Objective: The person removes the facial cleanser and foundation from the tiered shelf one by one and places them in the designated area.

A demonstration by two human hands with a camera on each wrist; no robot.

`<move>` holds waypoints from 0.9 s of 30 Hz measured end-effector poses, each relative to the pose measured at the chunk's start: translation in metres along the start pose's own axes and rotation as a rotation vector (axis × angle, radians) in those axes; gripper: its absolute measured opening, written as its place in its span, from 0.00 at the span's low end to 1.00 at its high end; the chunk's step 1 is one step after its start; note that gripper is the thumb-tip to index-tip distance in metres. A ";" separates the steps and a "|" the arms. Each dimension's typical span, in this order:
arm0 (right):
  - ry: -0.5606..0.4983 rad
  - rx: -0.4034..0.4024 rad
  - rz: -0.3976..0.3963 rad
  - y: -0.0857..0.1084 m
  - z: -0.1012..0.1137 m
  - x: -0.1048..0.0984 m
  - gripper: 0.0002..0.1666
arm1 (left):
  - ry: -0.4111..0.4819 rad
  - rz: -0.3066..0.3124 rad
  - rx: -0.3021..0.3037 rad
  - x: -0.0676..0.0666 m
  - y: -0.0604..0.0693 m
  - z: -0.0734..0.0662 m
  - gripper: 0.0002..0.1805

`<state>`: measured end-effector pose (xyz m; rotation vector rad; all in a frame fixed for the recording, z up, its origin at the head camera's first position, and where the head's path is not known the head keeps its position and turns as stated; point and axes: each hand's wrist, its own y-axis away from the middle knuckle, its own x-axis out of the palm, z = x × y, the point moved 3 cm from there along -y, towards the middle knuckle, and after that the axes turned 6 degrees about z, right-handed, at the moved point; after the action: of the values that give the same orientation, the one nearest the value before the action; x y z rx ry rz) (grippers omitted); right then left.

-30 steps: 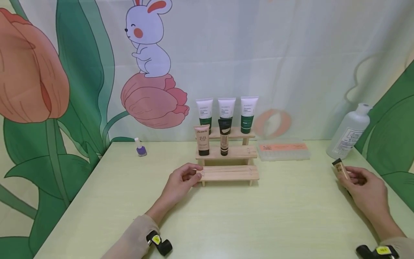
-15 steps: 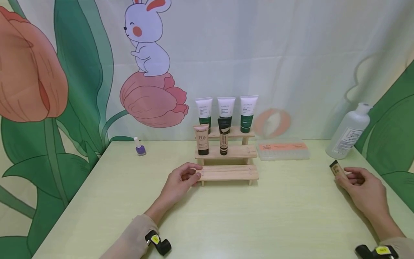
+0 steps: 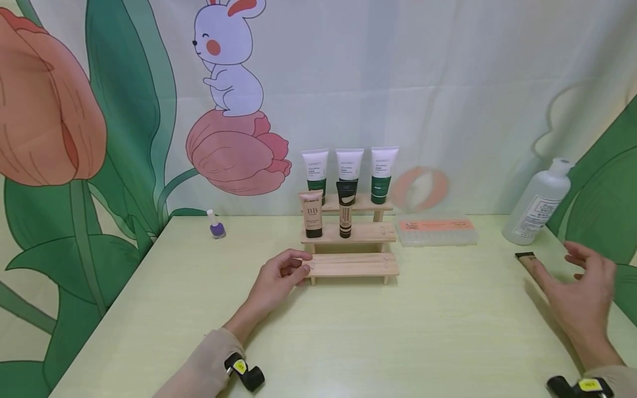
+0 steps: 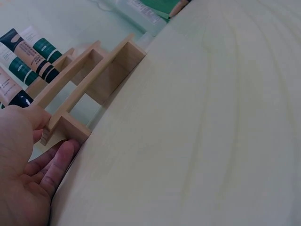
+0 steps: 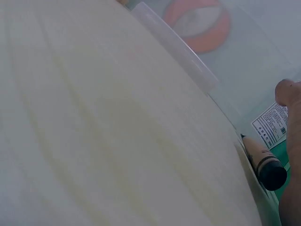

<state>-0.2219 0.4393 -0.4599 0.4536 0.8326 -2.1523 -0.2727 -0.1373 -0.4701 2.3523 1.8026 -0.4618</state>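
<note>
My left hand [image 3: 281, 276] grips the left end of the lowest step of a three-tier wooden display stand [image 3: 353, 265], and in the left wrist view its fingers [image 4: 59, 162] reach beneath that step. On the middle tier stand a pink BB cream tube [image 3: 312, 213] and a black-and-tan tube [image 3: 345, 213]. Three white-and-green tubes [image 3: 381, 174] line the top tier. At the right, my right hand [image 3: 579, 293] hovers with spread fingers over a small tan tube with black ends [image 3: 528, 265]. In the right wrist view this tan tube [image 5: 262, 160] lies at the table surface, apart from the visible thumb.
A large whitish bottle [image 3: 537, 207] stands at the back right, just beyond the right hand. Right of the stand lies a flat clear case [image 3: 437, 232] with an orange label. A purple nail polish bottle [image 3: 217, 228] stands at the back left. A printed curtain [image 3: 338, 99] hangs behind the table.
My right hand has let go of the tan tube, its fingers opening and shifting right. The tube has gone from tilted in the grip to lying lower. The left hand stays put.
</note>
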 end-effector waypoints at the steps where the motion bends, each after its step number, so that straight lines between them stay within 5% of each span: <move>1: -0.018 -0.019 -0.012 0.000 0.000 0.000 0.44 | 0.000 0.000 0.001 0.000 0.000 0.000 0.12; 12: -0.231 -0.118 -0.054 0.001 0.017 0.005 0.42 | 0.002 -0.004 0.011 0.000 0.000 -0.001 0.12; 21: -0.358 -0.131 0.085 0.009 0.075 0.037 0.43 | 0.011 0.003 0.007 -0.001 -0.001 0.002 0.12; 27: -0.538 -0.233 0.174 0.013 0.121 0.061 0.42 | 0.015 0.007 0.011 0.000 -0.001 0.001 0.12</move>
<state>-0.2571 0.3168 -0.4111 -0.1665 0.6909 -1.8544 -0.2743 -0.1378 -0.4711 2.3749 1.8024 -0.4562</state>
